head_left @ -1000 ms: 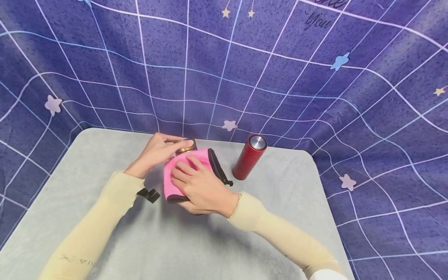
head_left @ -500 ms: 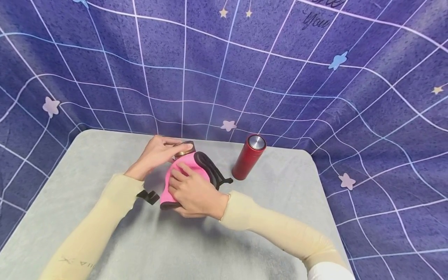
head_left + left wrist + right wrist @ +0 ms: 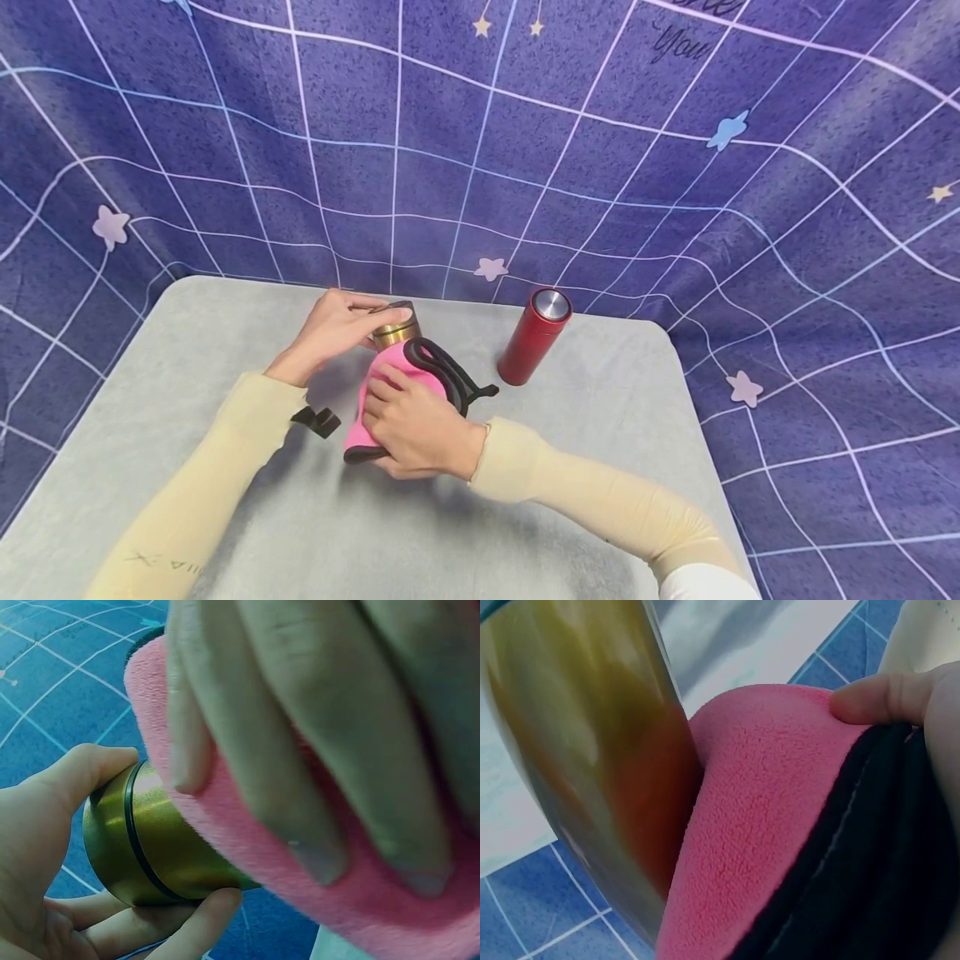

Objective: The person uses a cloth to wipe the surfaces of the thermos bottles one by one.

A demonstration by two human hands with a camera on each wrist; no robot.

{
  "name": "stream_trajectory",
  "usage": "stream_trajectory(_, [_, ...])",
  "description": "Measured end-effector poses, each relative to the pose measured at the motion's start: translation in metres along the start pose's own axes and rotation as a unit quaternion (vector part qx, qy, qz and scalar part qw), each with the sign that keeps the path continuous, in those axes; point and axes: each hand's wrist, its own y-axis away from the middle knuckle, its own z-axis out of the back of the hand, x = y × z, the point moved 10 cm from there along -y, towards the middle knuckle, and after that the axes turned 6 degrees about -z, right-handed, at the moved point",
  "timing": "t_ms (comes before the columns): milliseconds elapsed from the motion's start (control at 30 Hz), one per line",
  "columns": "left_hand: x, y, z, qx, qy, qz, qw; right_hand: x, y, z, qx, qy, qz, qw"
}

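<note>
My left hand [image 3: 330, 329] grips a gold flask [image 3: 397, 333] by its capped end, thumb on one side and fingers on the other in the left wrist view. My right hand [image 3: 420, 421] holds a fuzzy pink cloth [image 3: 358, 432] with black edging against the flask's body. In the left wrist view its curled fingers press the cloth [image 3: 262, 847] over the gold metal [image 3: 180, 832]. The right wrist view has the shiny gold flask body [image 3: 592, 750] beside the pink pile [image 3: 757, 787]. Much of the flask is hidden under cloth and hand.
A red flask [image 3: 536, 333] with a silver top stands to the right of the hands. Black straps [image 3: 318, 421] hang by the left wrist. The grey-covered table [image 3: 420, 542] meets a blue grid-patterned curtain [image 3: 480, 167] at the back.
My right hand and the pink cloth have moved down along the flask, towards me. More gold shows below the cap. The left hand has barely moved; the red flask stays put.
</note>
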Motion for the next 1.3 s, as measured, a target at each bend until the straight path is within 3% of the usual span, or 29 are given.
stream_trajectory(833, [-0.002, 0.004, 0.008, -0.015, -0.016, 0.006, 0.9997, 0.028, 0.017, -0.02, 0.017, -0.005, 0.024, 1.0])
stream_trajectory(1300, [-0.006, 0.001, 0.013, -0.025, -0.011, 0.011, 0.9996, 0.032, 0.025, -0.023, 0.017, -0.016, 0.024, 0.999])
